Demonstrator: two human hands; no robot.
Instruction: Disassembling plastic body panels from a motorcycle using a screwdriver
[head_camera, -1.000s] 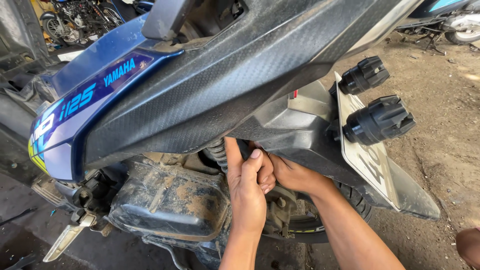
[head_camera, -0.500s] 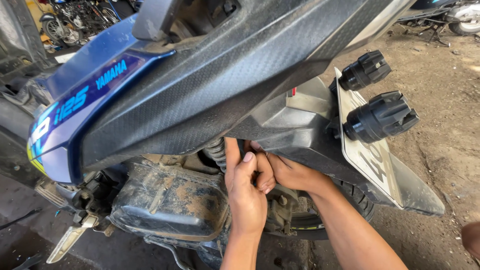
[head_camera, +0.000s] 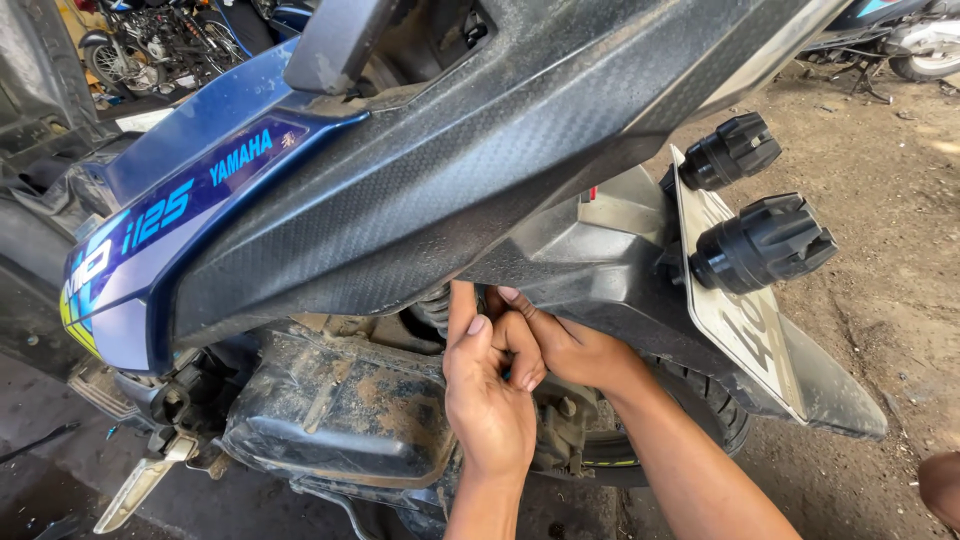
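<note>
Under the grey tail panel (head_camera: 520, 130), lower centre: left hand (head_camera: 487, 400) and right hand (head_camera: 570, 350) barely shifted from before, fingers curled together, pinching something hidden; grip unresolved, work evidently ongoing.

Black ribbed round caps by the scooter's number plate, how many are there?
2: upper cap above the number plate, lower cap just below it, beside the plate's top. Others may be hidden behind the bodywork.

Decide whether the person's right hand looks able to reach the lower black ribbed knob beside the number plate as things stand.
Probably yes. The right hand is tucked under the grey rear panel, but the lower black ribbed knob juts out in the open, with nothing covering it.
</note>
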